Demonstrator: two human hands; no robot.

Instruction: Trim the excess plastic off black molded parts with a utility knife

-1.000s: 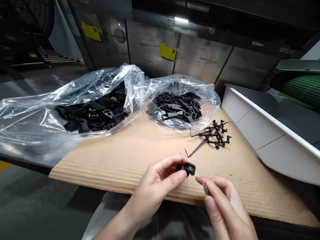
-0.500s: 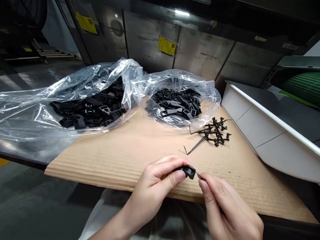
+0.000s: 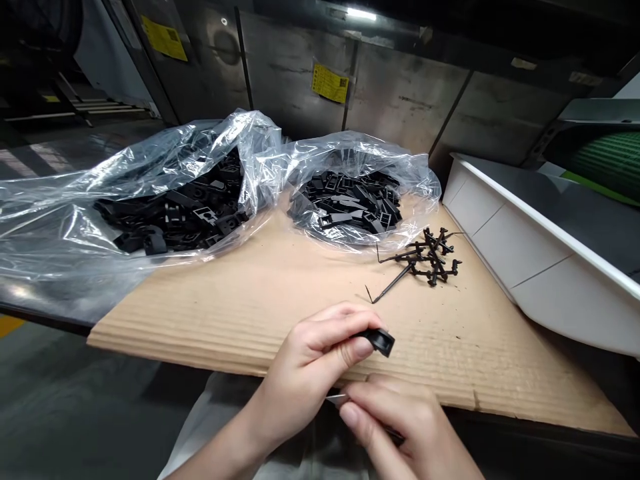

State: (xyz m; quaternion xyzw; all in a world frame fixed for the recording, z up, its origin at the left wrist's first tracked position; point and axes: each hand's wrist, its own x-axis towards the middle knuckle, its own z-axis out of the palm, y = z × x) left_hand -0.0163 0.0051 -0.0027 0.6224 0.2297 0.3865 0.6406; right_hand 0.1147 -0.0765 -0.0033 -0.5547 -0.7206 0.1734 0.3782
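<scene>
Near the cardboard's front edge, my left hand (image 3: 305,367) is closed around a small black plastic part (image 3: 383,341). The part's hollow, rounded end sticks out past the thumb and forefinger, and the rest is hidden in the fingers. My right hand (image 3: 400,420) sits lower, just below the left one. Between its thumb and forefinger it pinches a thin, pointed metal blade (image 3: 337,399), whose tip points left. The blade is apart from the black part. Its rear end is mostly hidden by the hand.
Two clear plastic bags (image 3: 75,233) (image 3: 420,177) hold many black plastic parts. Black sprue pieces (image 3: 435,260) lie on the cardboard (image 3: 210,307). A white tray (image 3: 520,253) stands at the right. Behind is a metal panel (image 3: 395,100) with yellow labels.
My right hand has moved down and left with the blade, away from the end of the black part. My left hand still holds the part, tilted slightly differently.
</scene>
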